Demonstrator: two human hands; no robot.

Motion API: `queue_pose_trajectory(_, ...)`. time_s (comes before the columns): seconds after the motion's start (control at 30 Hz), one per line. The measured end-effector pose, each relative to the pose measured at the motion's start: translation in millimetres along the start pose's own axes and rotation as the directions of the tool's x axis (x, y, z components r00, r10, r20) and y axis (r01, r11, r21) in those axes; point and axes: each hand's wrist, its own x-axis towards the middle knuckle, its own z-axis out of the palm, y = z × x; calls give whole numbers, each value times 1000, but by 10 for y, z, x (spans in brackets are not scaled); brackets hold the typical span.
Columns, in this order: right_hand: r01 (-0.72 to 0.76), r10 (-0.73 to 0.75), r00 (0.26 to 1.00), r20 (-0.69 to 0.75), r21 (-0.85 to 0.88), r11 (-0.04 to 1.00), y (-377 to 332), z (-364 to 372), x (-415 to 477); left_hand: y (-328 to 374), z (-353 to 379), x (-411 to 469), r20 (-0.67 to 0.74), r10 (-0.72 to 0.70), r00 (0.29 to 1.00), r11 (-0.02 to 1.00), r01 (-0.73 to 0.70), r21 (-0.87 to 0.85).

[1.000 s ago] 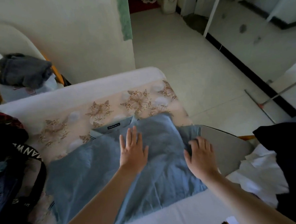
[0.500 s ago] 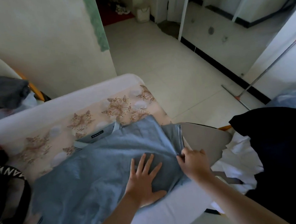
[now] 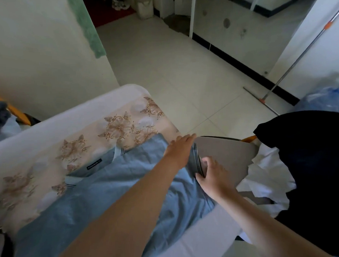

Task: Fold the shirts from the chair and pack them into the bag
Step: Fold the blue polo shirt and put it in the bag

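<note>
Gripping blue shirt [image 3: 109,200] sleeve, right hand [image 3: 211,174] fingers [image 3: 206,162] half hidden; left hand [image 3: 180,147] flat, fingers straight.

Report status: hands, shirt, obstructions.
Left hand flat on blue shirt. Right hand pinching its striped sleeve. Shirt spread on floral cloth. Nothing blocking the fold.

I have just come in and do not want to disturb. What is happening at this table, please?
A person is folding a blue shirt spread on the table. The left hand lies flat on it near the shoulder, while the right hand grips the striped sleeve, probably to fold it inward. A white garment and a black one lie on the chair beside the table.
</note>
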Motion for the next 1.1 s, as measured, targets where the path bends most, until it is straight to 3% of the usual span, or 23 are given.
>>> queue_pose_trajectory(0.1, -28, 28, 999, 34, 12, 1000, -18, -59, 50, -20, 6, 129, -14, -38, 999, 999, 39, 33)
queue_pose_trajectory(0.23, -12, 12, 997, 74, -8, 1000, -80, -131, 131, -214, -91, 45, -71, -12, 997, 983, -1, -185)
queue_pose_trajectory(0.33, 50, -51, 999, 17, 37, 998, -176, -148, 138, -378, -174, -234, -264, -21, 964, 959, -55, -278)
queue_pose_trajectory(0.43, 138, -134, 990, -48, 98, 986, -323, -151, 34, -534, -181, -588, -375, -8, 927, 968, -87, -235)
queue_pose_trajectory(0.53, 260, -271, 948, -169, -85, 962, -425, -152, -124, -693, -129, -903, -258, 33, 965, 995, -56, -85)
queue_pose_trajectory(0.57, 307, -321, 936, -142, -112, 945, -449, -158, -186, -755, -95, -980, -209, 65, 976, 998, -67, -3)
queue_pose_trajectory(0.67, 424, -396, 900, 183, -153, 892, -532, -121, -337, -882, 16, -1127, -44, 67, 997, 960, -52, 277)
queue_pose_trajectory(0.77, 338, -264, 909, 323, -197, 920, -585, -43, -390, -815, 40, -1191, -39, -47, 998, 955, 56, 291)
queue_pose_trajectory(0.87, 285, -261, 954, 148, -179, 942, -567, 16, -340, -642, -11, -1110, -156, 13, 988, 974, 23, 225)
queue_pose_trajectory(0.93, 294, -292, 956, 32, -149, 944, -533, 34, -304, -554, 2, -977, -170, 138, 976, 975, -104, 197)
queue_pose_trajectory(1.03, 248, -234, 966, 108, -151, 957, -457, 88, -274, -524, 69, -766, -28, 299, 954, 911, -277, 307)
queue_pose_trajectory(1.1, 204, -179, 972, 151, -170, 964, -368, 113, -255, -617, 90, -652, 29, 253, 967, 899, -246, 364)
